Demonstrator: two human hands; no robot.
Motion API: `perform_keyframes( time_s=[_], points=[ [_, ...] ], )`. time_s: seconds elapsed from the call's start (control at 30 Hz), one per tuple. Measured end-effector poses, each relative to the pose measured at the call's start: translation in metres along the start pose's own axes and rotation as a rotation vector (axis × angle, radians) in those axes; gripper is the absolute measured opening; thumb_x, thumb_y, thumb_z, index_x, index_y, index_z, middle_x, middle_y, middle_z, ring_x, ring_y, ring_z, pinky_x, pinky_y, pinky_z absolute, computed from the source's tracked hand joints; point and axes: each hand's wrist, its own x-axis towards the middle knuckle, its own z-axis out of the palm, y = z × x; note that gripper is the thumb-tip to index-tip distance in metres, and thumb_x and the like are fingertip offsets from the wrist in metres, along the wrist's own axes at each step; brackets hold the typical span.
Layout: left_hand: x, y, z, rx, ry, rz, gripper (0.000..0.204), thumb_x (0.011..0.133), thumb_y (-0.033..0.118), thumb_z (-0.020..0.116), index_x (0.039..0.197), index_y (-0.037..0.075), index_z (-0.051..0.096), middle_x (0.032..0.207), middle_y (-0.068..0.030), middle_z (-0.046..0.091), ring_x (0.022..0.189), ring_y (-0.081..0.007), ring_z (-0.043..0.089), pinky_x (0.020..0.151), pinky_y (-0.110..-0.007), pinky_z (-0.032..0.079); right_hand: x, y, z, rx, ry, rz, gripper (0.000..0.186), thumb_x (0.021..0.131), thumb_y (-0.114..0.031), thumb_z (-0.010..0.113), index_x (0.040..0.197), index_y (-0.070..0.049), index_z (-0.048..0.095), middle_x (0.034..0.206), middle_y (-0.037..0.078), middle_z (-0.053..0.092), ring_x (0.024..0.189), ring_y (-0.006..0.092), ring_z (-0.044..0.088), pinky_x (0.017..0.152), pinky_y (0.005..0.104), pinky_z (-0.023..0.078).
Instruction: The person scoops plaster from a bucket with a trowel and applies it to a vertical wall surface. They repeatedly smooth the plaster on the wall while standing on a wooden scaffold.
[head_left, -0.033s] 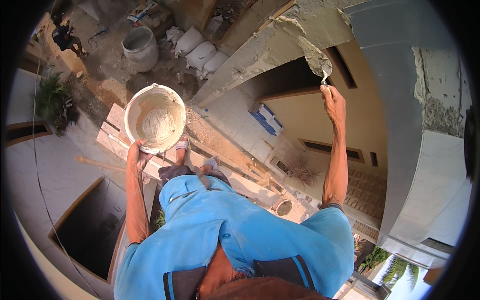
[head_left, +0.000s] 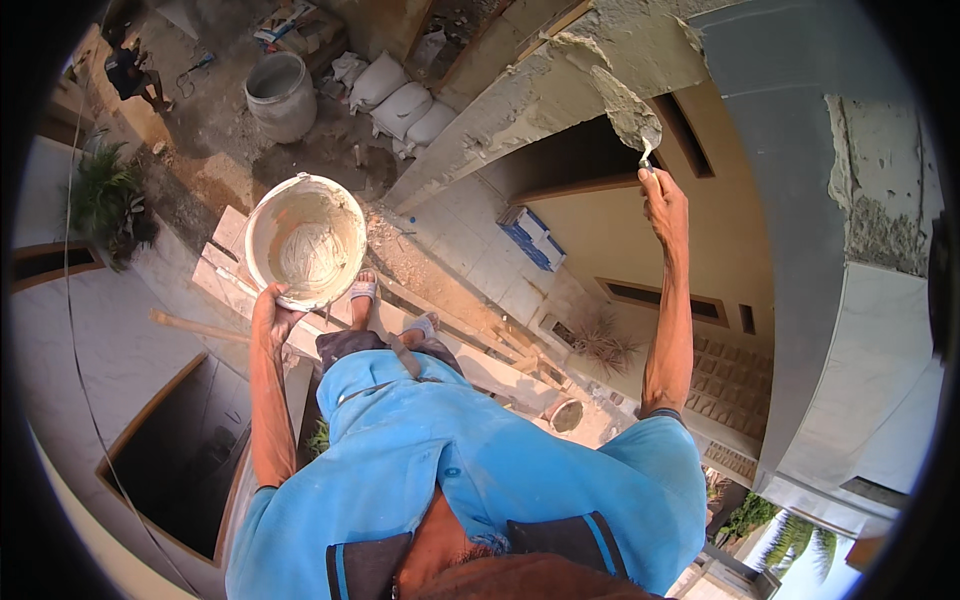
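My left hand (head_left: 274,315) grips the near rim of a white bucket (head_left: 350,215), which is tilted so its inside faces me. Wet pale mortar (head_left: 312,252) coats the bucket's bottom and walls. On the right, my raised right hand (head_left: 665,205) is closed round the handle of a trowel (head_left: 630,118). Grey mortar covers the trowel's blade. In the picture the blade overlaps the lower edge of a rough, mortar-coated beam (head_left: 545,90); whether it touches the beam I cannot tell.
My feet are on a wooden plank scaffold (head_left: 225,268). Below are a large grey drum (head_left: 283,105), white sacks (head_left: 400,108), a blue-and-white box (head_left: 533,240) and a small bucket (head_left: 566,414). A person (head_left: 130,75) is at far left. A smooth grey column (head_left: 780,130) stands to my right.
The bucket in my left hand has shifted slightly left and nearer to me. My right hand and the trowel have moved very slightly left.
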Motion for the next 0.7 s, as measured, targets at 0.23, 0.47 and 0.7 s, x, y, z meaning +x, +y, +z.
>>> perform_keyframes(
  time_s=[0.23,0.47,0.7],
  points=[
    [-0.002,0.004,0.004,0.059,0.028,-0.056,0.023,0.091,0.002,0.053,0.114,-0.002,0.054,0.129,-0.0297,0.06,0.122,-0.044,0.062,0.099,-0.072,0.052,0.072,-0.004,0.087,0.072,0.016,-0.063,0.054,0.101,-0.058,0.056,0.12,-0.009,0.071,0.078,0.005,0.064,0.072,0.017,0.064,0.068,0.0347,0.05],
    [-0.011,0.0,0.026,-0.007,-0.03,-0.051,0.033,0.092,0.002,0.054,0.123,-0.006,0.049,0.136,-0.0311,0.055,0.123,-0.0472,0.061,0.1,-0.068,0.054,0.064,0.035,0.142,-0.418,0.141,-0.12,0.046,0.104,-0.053,0.05,0.122,-0.014,0.065,0.116,0.013,0.072,0.104,0.0421,0.069,0.087,0.0535,0.054],
    [0.003,-0.002,0.021,0.045,-0.007,-0.087,0.028,0.091,0.002,0.052,0.118,-0.006,0.049,0.135,-0.0323,0.054,0.123,-0.0492,0.06,0.099,-0.068,0.054,0.078,-0.052,0.043,-0.615,0.307,-0.439,0.041,0.105,-0.048,0.051,0.105,-0.01,0.064,0.1,0.012,0.071,0.089,0.0441,0.07,0.074,0.0561,0.055]
  ],
)
